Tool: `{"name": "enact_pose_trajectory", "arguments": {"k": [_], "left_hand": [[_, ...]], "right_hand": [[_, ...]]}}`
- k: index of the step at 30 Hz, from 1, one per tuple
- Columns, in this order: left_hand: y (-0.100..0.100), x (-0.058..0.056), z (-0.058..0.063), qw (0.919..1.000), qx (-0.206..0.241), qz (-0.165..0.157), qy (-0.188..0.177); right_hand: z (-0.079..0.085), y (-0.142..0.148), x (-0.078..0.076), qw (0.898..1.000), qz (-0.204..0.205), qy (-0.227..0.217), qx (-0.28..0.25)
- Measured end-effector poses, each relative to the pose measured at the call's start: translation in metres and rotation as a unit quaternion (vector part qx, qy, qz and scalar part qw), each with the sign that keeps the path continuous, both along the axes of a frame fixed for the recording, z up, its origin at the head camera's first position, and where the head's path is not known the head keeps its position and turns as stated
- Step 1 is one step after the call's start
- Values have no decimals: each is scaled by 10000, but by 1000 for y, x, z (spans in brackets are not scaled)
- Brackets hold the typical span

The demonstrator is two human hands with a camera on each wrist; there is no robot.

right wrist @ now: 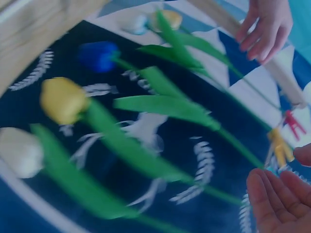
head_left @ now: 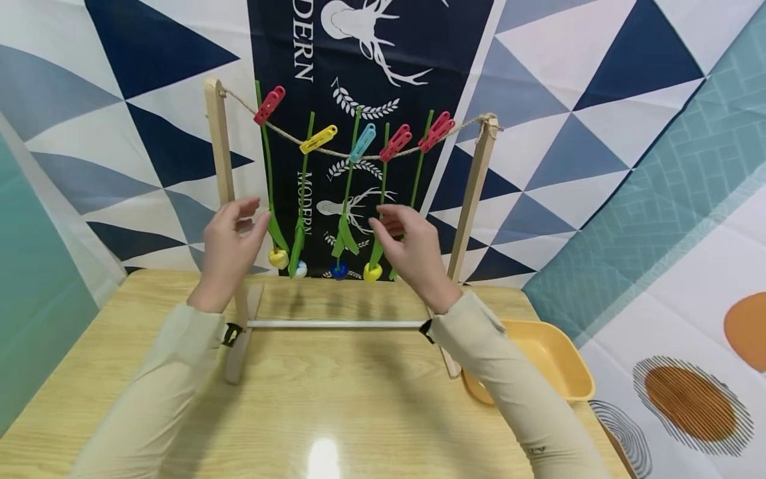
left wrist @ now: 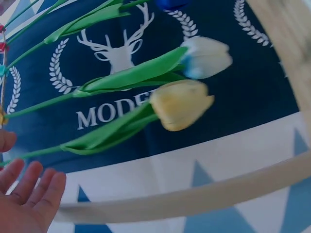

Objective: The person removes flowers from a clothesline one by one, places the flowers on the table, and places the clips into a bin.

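Observation:
Several artificial tulips hang head down from a sagging rope (head_left: pixel 290 136) in the head view, pinned by red, yellow and blue clothespins (head_left: pixel 319 139). My left hand (head_left: pixel 230 249), fingers loosely bent and holding nothing, is beside the pale yellow tulip (left wrist: pixel 181 105) at the left end. A white-and-blue tulip (left wrist: pixel 206 58) hangs beside that one, then a blue tulip (head_left: pixel 338 270). Near the yellow tulip (head_left: pixel 372 272), my right hand (head_left: pixel 413 249) is raised with relaxed fingers and nothing in it. It hides the white tulip (right wrist: pixel 20 153) from the head view.
Wooden posts (head_left: pixel 473 199) hold the rope at both ends, and a white bar (head_left: pixel 338 324) joins their feet. A yellow-orange basin (head_left: pixel 547 359) stands at the right of the wooden table (head_left: pixel 287 419), partly behind my right sleeve. Patterned cloth hangs behind the stand.

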State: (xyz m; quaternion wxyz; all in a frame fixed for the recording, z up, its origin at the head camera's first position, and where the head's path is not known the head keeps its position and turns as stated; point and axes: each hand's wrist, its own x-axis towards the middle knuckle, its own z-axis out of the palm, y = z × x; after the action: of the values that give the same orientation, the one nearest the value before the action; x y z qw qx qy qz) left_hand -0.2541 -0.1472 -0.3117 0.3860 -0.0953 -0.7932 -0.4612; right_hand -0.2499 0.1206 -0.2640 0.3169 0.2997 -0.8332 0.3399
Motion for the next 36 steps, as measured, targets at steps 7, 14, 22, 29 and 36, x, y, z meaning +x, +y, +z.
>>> {"name": "enact_pose_trajectory", "arguments": {"k": [7,14,22,29,36], "left_hand": [[8,-16,29,9996,14,-53,-285],[12,-31,40,9964,442,-373,-617],[14,-39,41,9939,646,-364,-814],[12,-43,44,9928,742,-477,-812],[14,-41,45,9940,710,-341,-762]], "right_hand": [[49,-40,-11,9992,388,-49,-68],[90,-73,-24,9987,476,-112,-173],[115,-100,-36,9982,481,-347,22],[135,-116,-46,9968,93,-730,306],[148,-130,-57,9880,-292,-1323,746]]}}
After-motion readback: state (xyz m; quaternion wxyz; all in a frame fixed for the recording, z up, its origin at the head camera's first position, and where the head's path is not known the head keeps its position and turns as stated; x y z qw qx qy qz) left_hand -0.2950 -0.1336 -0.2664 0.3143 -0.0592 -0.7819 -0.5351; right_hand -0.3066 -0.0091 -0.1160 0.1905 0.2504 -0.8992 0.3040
